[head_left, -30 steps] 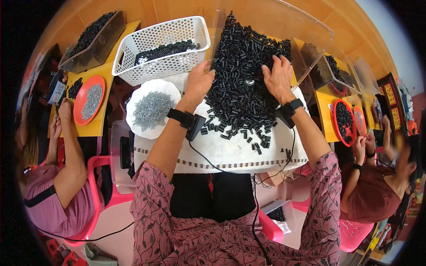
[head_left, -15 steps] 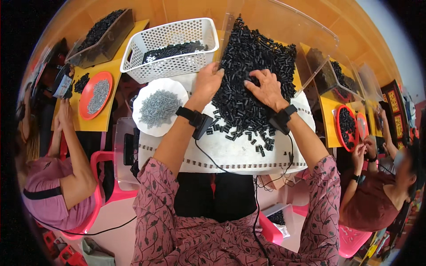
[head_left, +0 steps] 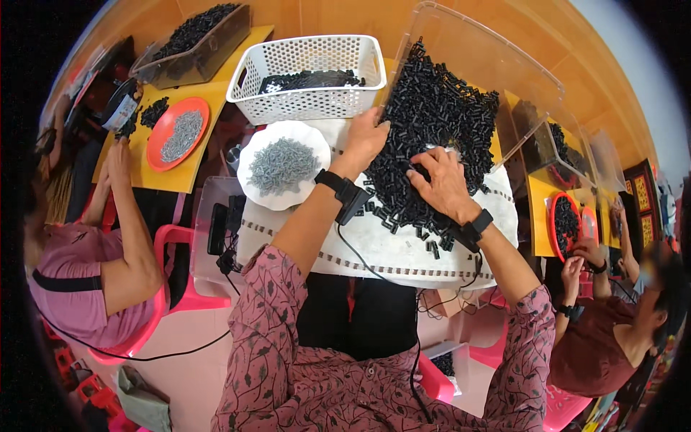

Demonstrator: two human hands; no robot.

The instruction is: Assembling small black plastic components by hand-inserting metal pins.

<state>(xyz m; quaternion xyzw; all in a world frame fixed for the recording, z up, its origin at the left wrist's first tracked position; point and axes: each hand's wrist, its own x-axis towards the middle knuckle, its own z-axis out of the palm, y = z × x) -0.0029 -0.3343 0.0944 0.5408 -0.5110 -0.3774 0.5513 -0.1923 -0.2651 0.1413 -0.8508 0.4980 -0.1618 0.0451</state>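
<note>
A large clear plastic bin lies tipped toward me, with a heap of short black tube-like pieces spilling from it onto a white cloth. My left hand is closed on the bin's left edge. On the heap rests my right hand, fingers apart and bent, the tips among the black pieces. A pale shiny patch shows just beyond those fingertips. Left of my left forearm sits a white scalloped plate piled with small grey metal pieces. Dark bands with small devices and cables circle both my wrists.
Behind the plate stands a white perforated basket holding black pieces. People work on both sides, near an orange plate on the left and a red tray on the right. A cable hangs from the white cloth.
The view has shifted, so the table sits farther right. My right hand has drawn slightly nearer me over the heap, and a pale patch now shows beyond it. My left hand keeps to the bin's edge.
</note>
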